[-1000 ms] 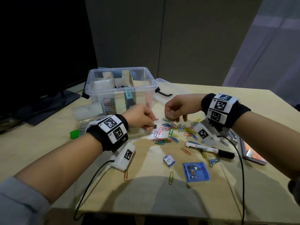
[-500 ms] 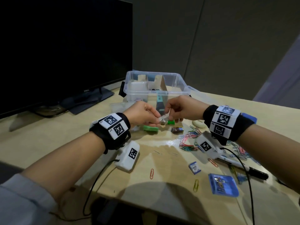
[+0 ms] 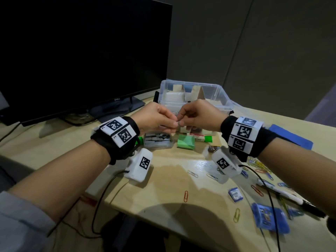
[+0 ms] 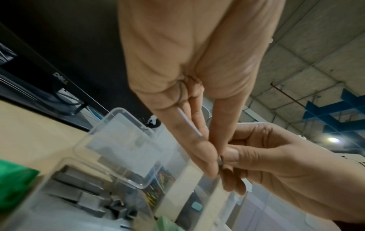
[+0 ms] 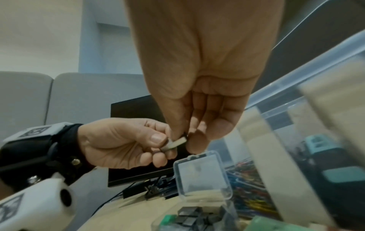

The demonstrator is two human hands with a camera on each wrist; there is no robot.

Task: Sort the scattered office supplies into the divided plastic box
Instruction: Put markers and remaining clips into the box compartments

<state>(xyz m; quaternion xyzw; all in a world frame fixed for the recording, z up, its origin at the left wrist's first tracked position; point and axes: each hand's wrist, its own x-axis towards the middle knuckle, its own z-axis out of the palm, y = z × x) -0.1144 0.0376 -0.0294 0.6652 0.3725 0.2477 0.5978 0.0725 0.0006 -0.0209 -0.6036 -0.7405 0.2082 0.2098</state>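
We have both hands raised together in front of the divided plastic box, fingertip to fingertip: left hand and right hand both pinch one small grey metal piece, likely a strip of staples, though it's too small to be sure. Left thumb and forefinger clamp one end, right thumb and forefinger the other; looks like a handover or a straightening of the piece before dropping it, our guess. The piece hangs in the air over the small clear case that lies open on the tabletop just below the hands, with grey staple blocks inside and its lid standing up. That case sits right in front of the box, toward the far edge of the tabletop, so the short carry makes sense. The box is upright and open, cardboard dividers inside; coloured clips show through its wall in the wrist views. A green folded paper lies beside the case, a green-ended item behind it. Toward the right edge: heap of coloured paper clips, a marker pen, a blue flat case, a small blue packet. Loose clips near the near edge: one red, one yellow. Much still unsorted. Dark monitor at the far left corner.
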